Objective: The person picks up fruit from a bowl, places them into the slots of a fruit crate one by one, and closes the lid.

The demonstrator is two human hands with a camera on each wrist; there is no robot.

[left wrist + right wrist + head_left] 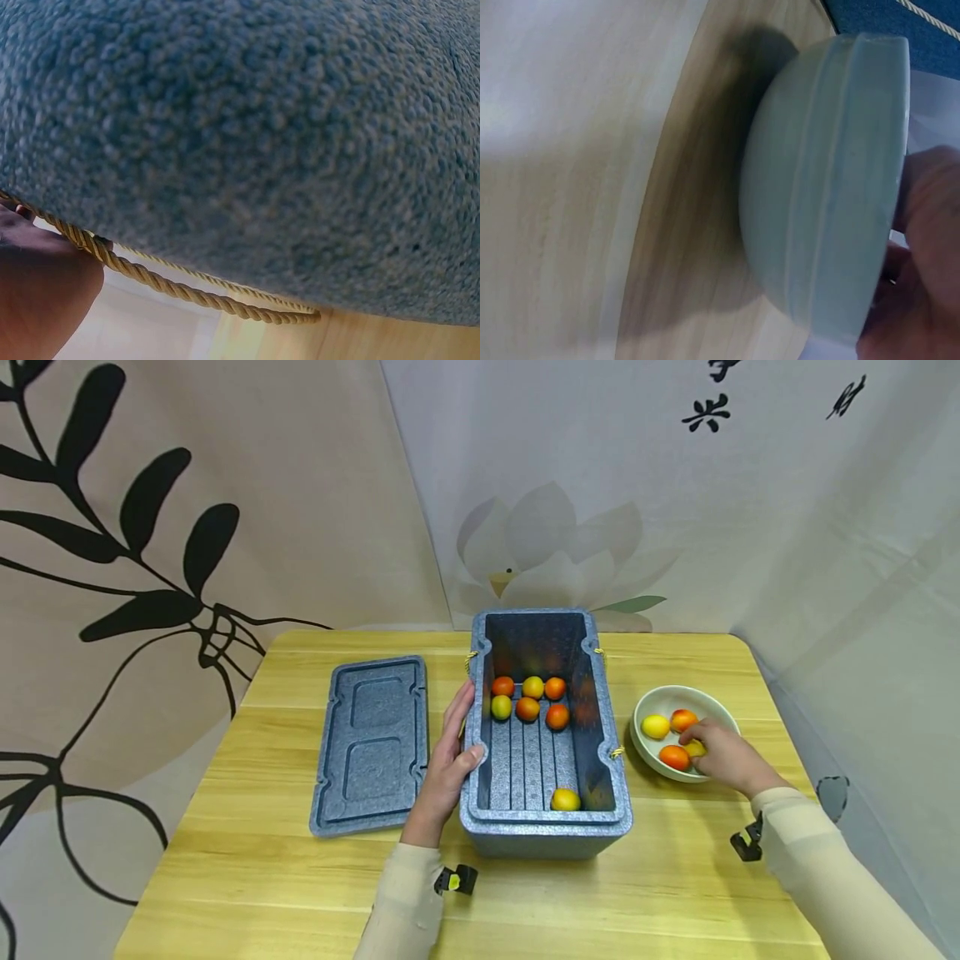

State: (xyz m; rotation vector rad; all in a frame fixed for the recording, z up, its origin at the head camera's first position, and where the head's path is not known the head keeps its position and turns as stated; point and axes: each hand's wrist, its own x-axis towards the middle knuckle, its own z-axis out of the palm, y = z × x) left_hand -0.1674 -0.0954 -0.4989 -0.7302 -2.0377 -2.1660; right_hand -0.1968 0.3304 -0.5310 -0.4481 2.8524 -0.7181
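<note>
A blue-grey foam box (546,828) stands uncovered in the middle of the table, with several small red, orange and yellow fruits inside. My left hand (448,768) rests along the box's left wall, fingers straight and thumb on the rim. In the left wrist view, the hand (45,281) is beside a yellow rope handle (195,296). On the right, my right hand (726,758) reaches into a pale green bowl (645,756) and pinches a small yellow fruit (695,748). Another yellow fruit (656,727) and two orange-red fruits (673,757) lie near the fingers.
The box's foam lid (371,747) lies flat left of the box. Inside the box, most fruits sit mid-floor, while one yellow fruit (566,799) lies at the near end. A printed cloth (337,527) hangs behind the wooden table (247,793).
</note>
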